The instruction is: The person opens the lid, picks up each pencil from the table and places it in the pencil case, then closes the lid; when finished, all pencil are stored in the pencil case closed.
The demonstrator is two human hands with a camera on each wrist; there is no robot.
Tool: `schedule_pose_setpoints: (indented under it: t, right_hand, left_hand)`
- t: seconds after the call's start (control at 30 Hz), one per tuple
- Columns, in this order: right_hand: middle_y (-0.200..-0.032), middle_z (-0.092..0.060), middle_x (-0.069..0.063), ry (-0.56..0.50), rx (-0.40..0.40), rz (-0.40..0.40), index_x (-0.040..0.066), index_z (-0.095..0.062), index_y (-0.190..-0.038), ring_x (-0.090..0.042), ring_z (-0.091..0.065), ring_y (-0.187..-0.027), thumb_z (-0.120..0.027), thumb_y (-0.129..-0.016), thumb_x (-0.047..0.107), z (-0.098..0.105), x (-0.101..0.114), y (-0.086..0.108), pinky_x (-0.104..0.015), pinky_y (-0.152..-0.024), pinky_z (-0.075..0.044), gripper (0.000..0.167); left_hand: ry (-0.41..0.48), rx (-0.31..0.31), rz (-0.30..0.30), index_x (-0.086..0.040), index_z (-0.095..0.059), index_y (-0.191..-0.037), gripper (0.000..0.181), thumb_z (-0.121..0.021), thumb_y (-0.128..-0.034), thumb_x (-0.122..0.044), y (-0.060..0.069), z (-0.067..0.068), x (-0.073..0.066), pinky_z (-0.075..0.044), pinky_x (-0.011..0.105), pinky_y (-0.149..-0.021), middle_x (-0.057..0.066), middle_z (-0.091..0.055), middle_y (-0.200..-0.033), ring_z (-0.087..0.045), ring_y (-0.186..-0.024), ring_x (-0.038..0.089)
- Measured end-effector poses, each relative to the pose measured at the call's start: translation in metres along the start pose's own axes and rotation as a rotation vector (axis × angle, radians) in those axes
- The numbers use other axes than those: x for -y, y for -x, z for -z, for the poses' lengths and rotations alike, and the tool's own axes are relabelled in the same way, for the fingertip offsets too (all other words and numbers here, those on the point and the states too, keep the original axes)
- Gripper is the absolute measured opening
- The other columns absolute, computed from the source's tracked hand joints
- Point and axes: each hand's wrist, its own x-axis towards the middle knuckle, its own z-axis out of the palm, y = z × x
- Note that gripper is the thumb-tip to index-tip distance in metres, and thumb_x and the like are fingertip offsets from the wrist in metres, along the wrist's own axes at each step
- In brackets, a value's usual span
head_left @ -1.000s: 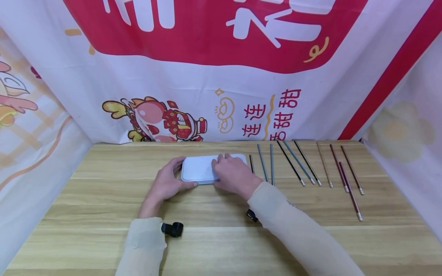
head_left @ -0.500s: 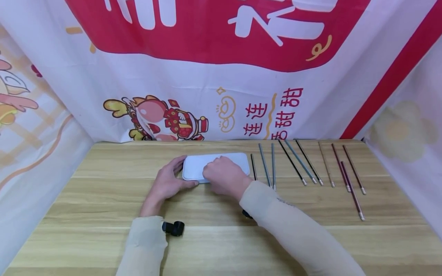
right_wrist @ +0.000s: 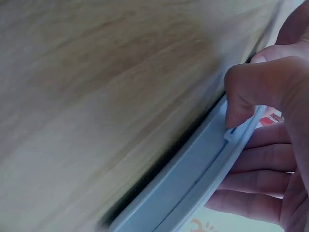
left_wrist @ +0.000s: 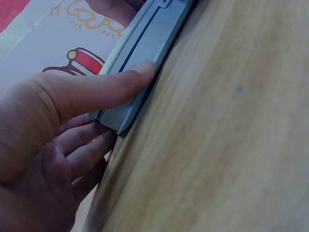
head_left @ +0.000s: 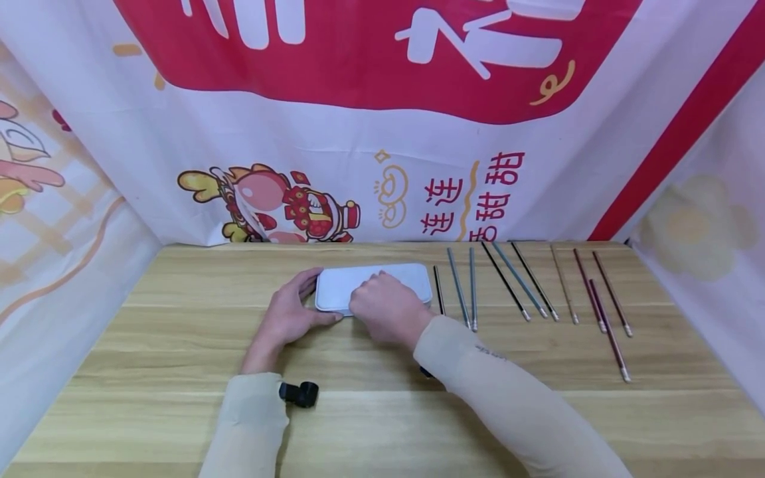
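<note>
A pale, flat pencil case [head_left: 335, 285] with rounded corners lies on the table, its lid down. Around its left end my left hand [head_left: 287, 315] grips it, thumb on the front wall [left_wrist: 145, 48] and fingers behind the end. My right hand [head_left: 388, 307] is curled over the front middle of the case. In the right wrist view, its bent thumb presses at a small latch [right_wrist: 231, 134] on the front side while the other fingers lie across the lid. The case's inside is hidden.
Several pencils lie spread on the wooden table [head_left: 358, 425] to the right: a black pencil [head_left: 439, 290] beside the case, then blue pencils [head_left: 458, 285], a tan pencil [head_left: 564, 285] and dark red pencils [head_left: 609, 332]. A printed cloth [head_left: 287, 133] hangs behind.
My right hand has moved left along the case from its right part to the middle, its fingers now more curled. My left hand keeps its hold, and the pencils lie as before.
</note>
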Motion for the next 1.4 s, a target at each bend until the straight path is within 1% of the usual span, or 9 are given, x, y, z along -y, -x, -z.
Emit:
schedule_pose_setpoints:
  t: [0.13,0.2,0.3,0.4,0.5,0.67,0.9,1.2,1.4]
  right_hand:
    - [-0.103,-0.082,-0.005,-0.008,-0.096,-0.052,0.011,-0.080,-0.113,-0.020,-0.076,-0.091,-0.069,-0.097,0.018,-0.005,-0.003,0.007,-0.036,-0.081,-0.068,0.021]
    - [-0.112,-0.082,-0.007,-0.052,-0.144,-0.106,0.011,-0.079,-0.118,-0.023,-0.079,-0.104,-0.072,-0.096,0.023,-0.009,-0.007,0.013,-0.037,-0.084,-0.069,0.027]
    - [-0.136,-0.076,-0.010,-0.180,-0.165,-0.203,0.013,-0.073,-0.135,-0.028,-0.072,-0.130,-0.079,-0.094,0.032,-0.015,-0.016,0.024,-0.042,-0.103,-0.064,0.045]
    - [-0.161,-0.058,-0.009,-0.329,-0.136,-0.271,0.018,-0.061,-0.152,-0.031,-0.053,-0.153,-0.082,-0.095,0.039,-0.023,-0.026,0.036,-0.048,-0.128,-0.044,0.064]
    - [-0.172,-0.043,-0.009,-0.459,-0.105,-0.293,0.022,-0.050,-0.162,-0.031,-0.037,-0.163,-0.078,-0.100,0.039,-0.032,-0.034,0.046,-0.050,-0.136,-0.028,0.070]
    - [-0.178,-0.031,-0.008,-0.556,-0.084,-0.293,0.024,-0.041,-0.167,-0.030,-0.023,-0.168,-0.074,-0.103,0.037,-0.041,-0.041,0.054,-0.053,-0.139,-0.018,0.073]
    - [-0.181,-0.021,-0.007,-0.529,-0.023,-0.297,0.030,-0.031,-0.170,-0.032,-0.013,-0.170,-0.069,-0.107,0.034,-0.040,-0.041,0.057,-0.058,-0.138,-0.015,0.074]
    - [-0.176,-0.035,-0.014,-0.513,-0.111,-0.295,0.021,-0.046,-0.164,-0.038,-0.029,-0.165,-0.079,-0.099,0.034,-0.039,-0.047,0.058,-0.056,-0.134,-0.030,0.074]
    - [-0.175,-0.035,-0.016,-0.650,-0.118,-0.386,0.017,-0.052,-0.160,-0.040,-0.035,-0.162,-0.086,-0.090,0.046,-0.042,-0.057,0.058,-0.055,-0.131,-0.036,0.083]
  left_hand:
    - [-0.007,-0.003,0.009,-0.010,-0.038,-0.166,0.099,-0.094,-0.0835,-0.012,0.001,0.001,0.000,-0.035,0.051,-0.133,0.018,-0.038,-0.174,-0.037,-0.162,0.038]
    - [-0.012,0.002,0.018,-0.011,-0.037,-0.166,0.100,-0.094,-0.0837,-0.015,0.000,0.001,-0.001,-0.035,0.052,-0.133,0.019,-0.037,-0.174,-0.037,-0.162,0.038]
    - [-0.005,0.011,0.030,-0.012,-0.037,-0.166,0.101,-0.095,-0.0837,-0.018,0.000,0.002,0.000,-0.033,0.053,-0.133,0.018,-0.036,-0.175,-0.036,-0.162,0.038]
    - [0.002,0.017,0.033,-0.014,-0.037,-0.166,0.101,-0.095,-0.0841,-0.019,0.001,0.002,0.000,-0.033,0.053,-0.134,0.017,-0.035,-0.175,-0.035,-0.163,0.037]
    - [-0.003,0.018,0.023,-0.013,-0.037,-0.166,0.100,-0.094,-0.0845,-0.019,0.001,0.002,0.000,-0.033,0.053,-0.134,0.018,-0.035,-0.175,-0.035,-0.163,0.038]
    - [0.002,0.016,0.010,-0.010,-0.037,-0.166,0.100,-0.094,-0.0846,-0.018,0.001,0.002,0.000,-0.033,0.053,-0.134,0.020,-0.036,-0.174,-0.035,-0.162,0.039]
    - [-0.004,0.012,0.008,-0.011,-0.037,-0.166,0.100,-0.094,-0.0842,-0.018,0.001,0.001,0.000,-0.033,0.052,-0.134,0.019,-0.037,-0.174,-0.036,-0.162,0.038]
    - [-0.004,0.008,0.016,-0.013,-0.037,-0.166,0.099,-0.094,-0.0846,-0.015,0.000,-0.001,0.000,-0.033,0.051,-0.134,0.017,-0.036,-0.175,-0.035,-0.163,0.037]
    - [-0.011,0.006,0.021,-0.013,-0.038,-0.166,0.098,-0.094,-0.0849,-0.016,0.001,0.000,-0.001,-0.034,0.052,-0.134,0.017,-0.036,-0.175,-0.035,-0.163,0.037]
